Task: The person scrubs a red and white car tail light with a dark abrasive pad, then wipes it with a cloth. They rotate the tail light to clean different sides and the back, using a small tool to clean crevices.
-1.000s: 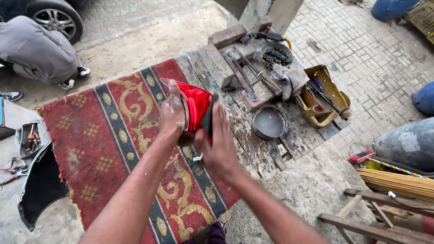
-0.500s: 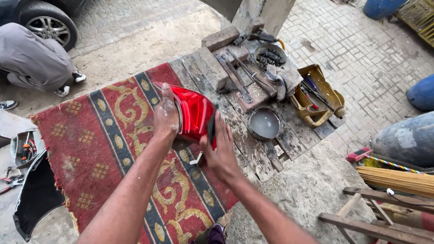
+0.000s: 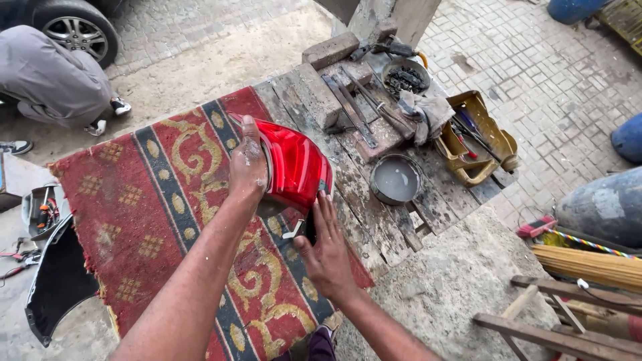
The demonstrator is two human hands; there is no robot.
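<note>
A glossy red car tail light [image 3: 297, 167] is held above a red patterned rug [image 3: 134, 207] that covers a wooden platform. My left hand [image 3: 247, 164], dusted with white, grips the lamp's upper left edge. My right hand [image 3: 328, 247] lies flat with fingers together against the lamp's lower right side, next to its dark back housing. The lamp stands tilted, with its red lens facing up and right.
Bare planks [image 3: 374, 200] to the right carry a round metal bowl of grey liquid [image 3: 396, 179], bricks, metal bars, a rag and a pan of parts. A yellow tool tray [image 3: 475, 140] sits beyond. A crouching person [image 3: 53, 77] and a car wheel are at top left.
The tail light has dropped slightly toward the rug. My right hand has slid lower on its right side, and my left hand stays on the top edge.
</note>
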